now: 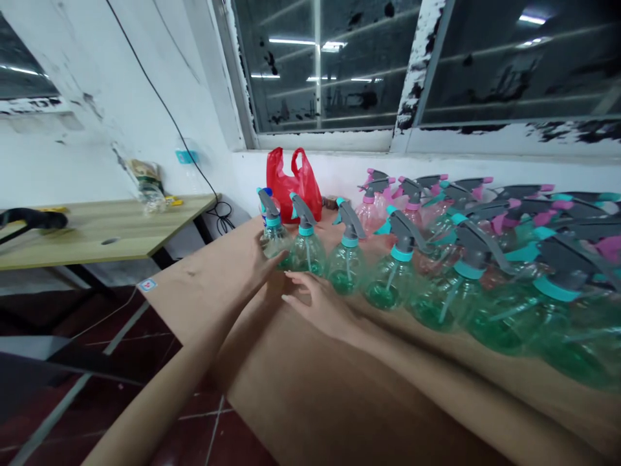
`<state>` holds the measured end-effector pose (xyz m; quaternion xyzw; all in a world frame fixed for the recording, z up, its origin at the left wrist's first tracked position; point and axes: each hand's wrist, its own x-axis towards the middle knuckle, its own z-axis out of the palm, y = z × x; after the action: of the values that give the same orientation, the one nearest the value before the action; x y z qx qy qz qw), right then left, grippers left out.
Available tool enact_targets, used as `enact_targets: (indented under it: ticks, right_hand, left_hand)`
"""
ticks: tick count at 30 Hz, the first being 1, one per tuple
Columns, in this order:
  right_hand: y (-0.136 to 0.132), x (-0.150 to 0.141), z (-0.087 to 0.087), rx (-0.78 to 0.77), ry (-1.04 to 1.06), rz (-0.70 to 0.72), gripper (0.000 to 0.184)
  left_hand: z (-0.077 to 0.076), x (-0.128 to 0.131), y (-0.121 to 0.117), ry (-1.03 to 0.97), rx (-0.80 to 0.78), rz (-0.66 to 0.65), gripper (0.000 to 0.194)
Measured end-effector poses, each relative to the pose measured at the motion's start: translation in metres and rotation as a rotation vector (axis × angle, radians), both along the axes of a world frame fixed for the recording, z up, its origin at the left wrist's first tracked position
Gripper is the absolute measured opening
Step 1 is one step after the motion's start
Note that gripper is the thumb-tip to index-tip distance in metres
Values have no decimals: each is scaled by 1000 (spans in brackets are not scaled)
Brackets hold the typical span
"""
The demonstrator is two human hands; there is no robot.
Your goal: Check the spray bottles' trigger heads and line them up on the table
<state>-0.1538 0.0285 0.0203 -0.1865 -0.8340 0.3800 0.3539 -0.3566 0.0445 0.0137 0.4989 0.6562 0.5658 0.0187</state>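
At the left end of the front row stands a clear green spray bottle (pixel 274 241) with a grey and turquoise trigger head. My left hand (pixel 264 262) is wrapped round its body, thumb on the near side, and hides part of it. My right hand (pixel 320 301) is open just in front of the row, thumb and fingers apart with nothing between them. Nearest to it are a second green spray bottle (pixel 308 249) and a third green spray bottle (pixel 345 262), both upright on the brown tabletop (pixel 310 375).
Several more spray bottles (pixel 392 278), green and pink, crowd the table's right side. Behind the left end sits a red plastic bag (pixel 294 184) below the window. A separate wooden table (pixel 111 226) stands at left, with a black cable (pixel 165 103) hanging beside it.
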Motion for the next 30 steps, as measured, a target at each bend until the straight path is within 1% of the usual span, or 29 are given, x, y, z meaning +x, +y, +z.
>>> enact_targets:
  ticks: [3, 5, 7, 9, 11, 13, 15, 16, 17, 18, 20, 22, 24, 26, 28, 30]
  right_hand:
    - [-5, 5, -1, -89, -5, 16, 38]
    - [-16, 16, -3, -152, -24, 43, 36]
    - [-30, 34, -3, -203, -55, 89, 36]
    - [-43, 58, -3, -224, -80, 117, 39]
    - [-51, 85, -1, -233, -130, 87, 42]
    - [-53, 108, 4, -237, -158, -6, 50]
    - [-51, 127, 10, -235, -123, -72, 59]
    - [-50, 136, 14, -230, -87, -99, 64]
    - [-48, 145, 17, -222, -47, -124, 68]
    - [-47, 153, 21, -212, -6, -148, 71]
    - [-47, 173, 27, -190, 62, -196, 75]
    - [-49, 194, 31, -176, 104, -258, 77]
    - [-52, 218, 33, -162, 121, -362, 72]
    - [-53, 242, 34, -155, 119, -500, 62]
    - [-53, 265, 35, -164, 119, -612, 53]
    - [-52, 285, 38, -172, 126, -673, 47]
  left_hand:
    - [2, -1, -8, -15, -16, -13, 60]
    - [4, -1, -20, -17, -30, -2, 60]
    - [6, 1, -40, -11, -45, 9, 62]
    - [7, 12, -65, 2, -62, 0, 64]
    - [7, 32, -94, 25, -77, -43, 63]
    - [7, 62, -120, 55, -96, -115, 60]
    - [7, 97, -138, 82, -128, -192, 56]
    - [7, 115, -144, 98, -153, -233, 55]
    - [8, 134, -147, 144, -165, -286, 59]
    - [9, 151, -148, 176, -197, -367, 60]
    - [10, 187, -143, 259, -245, -515, 65]
    - [11, 222, -133, 337, -249, -571, 66]
    - [10, 256, -122, 375, -275, -616, 64]
    - [9, 288, -113, 385, -286, -661, 62]
    - [9, 316, -106, 397, -275, -718, 69]
    - [10, 340, -101, 422, -267, -760, 77]
